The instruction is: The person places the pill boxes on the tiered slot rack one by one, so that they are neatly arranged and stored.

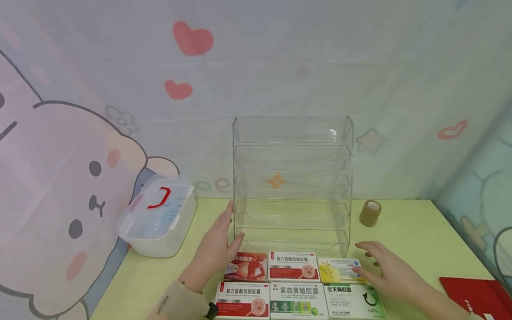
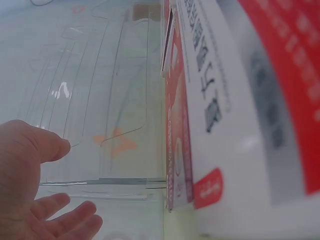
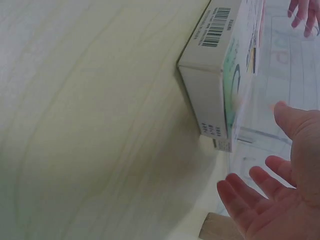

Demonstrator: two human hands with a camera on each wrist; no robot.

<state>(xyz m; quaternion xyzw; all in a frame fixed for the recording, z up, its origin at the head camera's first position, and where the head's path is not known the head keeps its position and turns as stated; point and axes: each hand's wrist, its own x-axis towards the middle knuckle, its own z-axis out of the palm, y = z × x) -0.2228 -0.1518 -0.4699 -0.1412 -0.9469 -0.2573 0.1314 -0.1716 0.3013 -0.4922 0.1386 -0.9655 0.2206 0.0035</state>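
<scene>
A clear multi-tier acrylic rack (image 1: 292, 218) stands upright on the table, its tiers showing nothing inside. In front of it lie several medicine boxes in two rows, among them a red box (image 1: 250, 266), a yellow-and-white box (image 1: 340, 269) and a green-and-white box (image 1: 354, 302). My left hand (image 1: 214, 249) is at the rack's left side, fingers extended and thumb apart; whether it touches the rack I cannot tell. Over by the right end of the boxes, my right hand (image 1: 390, 271) is spread with loosely bent fingers, holding nothing. In the right wrist view its palm (image 3: 285, 215) is bare.
On the left stands a white lidded bin (image 1: 160, 222) with a red handle. A brown tape roll (image 1: 370, 213) sits right of the rack. At the right edge lies a red item (image 1: 476, 295). A printed cloth (image 1: 288, 58) hangs behind the table (image 1: 412, 222).
</scene>
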